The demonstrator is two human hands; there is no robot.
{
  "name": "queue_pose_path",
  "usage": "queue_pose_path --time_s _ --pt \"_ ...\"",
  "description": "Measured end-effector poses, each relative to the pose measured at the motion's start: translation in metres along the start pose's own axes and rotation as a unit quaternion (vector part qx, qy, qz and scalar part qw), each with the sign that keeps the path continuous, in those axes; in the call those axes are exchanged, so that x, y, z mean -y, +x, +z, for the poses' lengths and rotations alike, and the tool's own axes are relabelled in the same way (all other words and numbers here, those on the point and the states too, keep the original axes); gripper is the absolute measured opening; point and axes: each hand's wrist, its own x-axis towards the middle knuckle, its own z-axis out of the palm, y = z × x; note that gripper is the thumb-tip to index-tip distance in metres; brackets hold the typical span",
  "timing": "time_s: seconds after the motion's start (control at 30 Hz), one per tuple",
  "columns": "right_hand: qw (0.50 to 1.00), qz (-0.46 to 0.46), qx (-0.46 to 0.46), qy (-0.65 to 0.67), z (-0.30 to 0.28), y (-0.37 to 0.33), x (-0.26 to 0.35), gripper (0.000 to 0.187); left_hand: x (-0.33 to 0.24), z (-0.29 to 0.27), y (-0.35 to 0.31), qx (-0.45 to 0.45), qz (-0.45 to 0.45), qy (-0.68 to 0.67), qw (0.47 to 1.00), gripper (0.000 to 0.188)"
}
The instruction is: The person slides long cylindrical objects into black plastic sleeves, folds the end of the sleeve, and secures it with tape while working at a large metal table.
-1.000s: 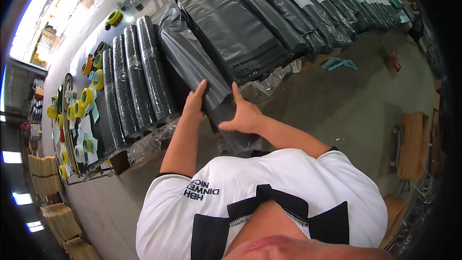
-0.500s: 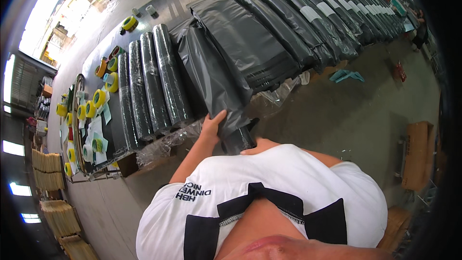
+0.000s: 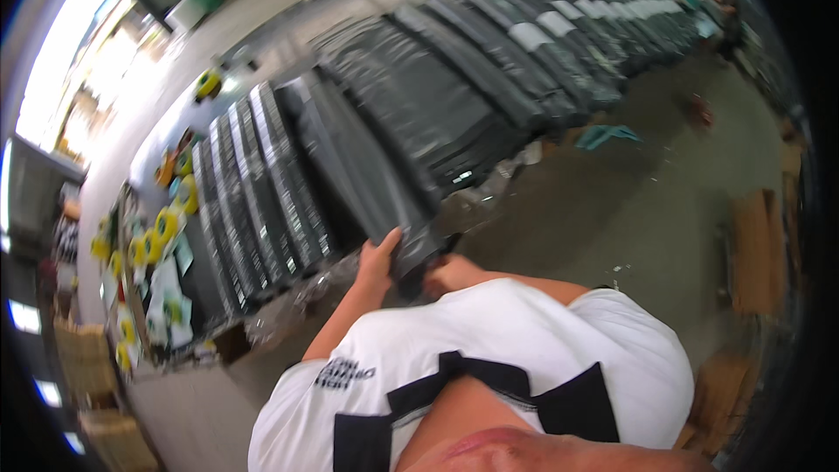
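A long dark grey plastic bag (image 3: 363, 157) lies slanting across the table with its near end toward my body. It is drawn over a roll whose dark end is blurred at the bag's mouth. My left hand (image 3: 377, 264) grips the left side of that near end, thumb on top. On the other side, my right hand (image 3: 452, 274) is closed at the bag's mouth, its fingertips smeared by motion. Just left of the bag lie several black rolls in shiny clear wrap (image 3: 284, 170). To its right is a flat stack of dark grey bags (image 3: 411, 87).
Farther right, a row of bagged rolls (image 3: 542, 52) with white labels covers the table. Yellow tape rolls (image 3: 166, 223) and papers sit at the left end. Clear film (image 3: 319, 293) hangs off the near edge. A cardboard box (image 3: 756, 249) stands at the right; a teal cloth (image 3: 607, 135) lies on the floor.
The view has tilted and blurred. The bag looks smoother and straighter, and the roll's end that stuck out is now mostly covered. My right hand has closed at the bag's mouth.
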Motion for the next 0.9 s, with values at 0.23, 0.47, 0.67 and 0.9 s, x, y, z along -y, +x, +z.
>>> queue_pose_path --time_s 0.23,0.47,0.67,0.9 --pt "0.96 -0.265 -0.034 -0.081 0.022 0.1 -0.014 0.016 -0.003 -0.005 -0.004 0.048 -0.005 0.02 0.999 0.048" --pt "0.884 -0.355 -0.112 -0.284 0.03 0.068 0.015 0.027 -0.005 -0.043 -0.02 0.118 -0.003 0.244 0.963 0.039" --pt "0.842 -0.348 -0.133 -0.391 0.029 0.118 -0.016 0.026 0.066 -0.077 0.024 0.109 0.122 0.371 0.914 0.029" --pt "0.853 -0.322 -0.125 -0.391 0.035 0.116 -0.011 0.027 0.033 -0.066 -0.005 0.078 0.2 0.584 0.783 0.029"
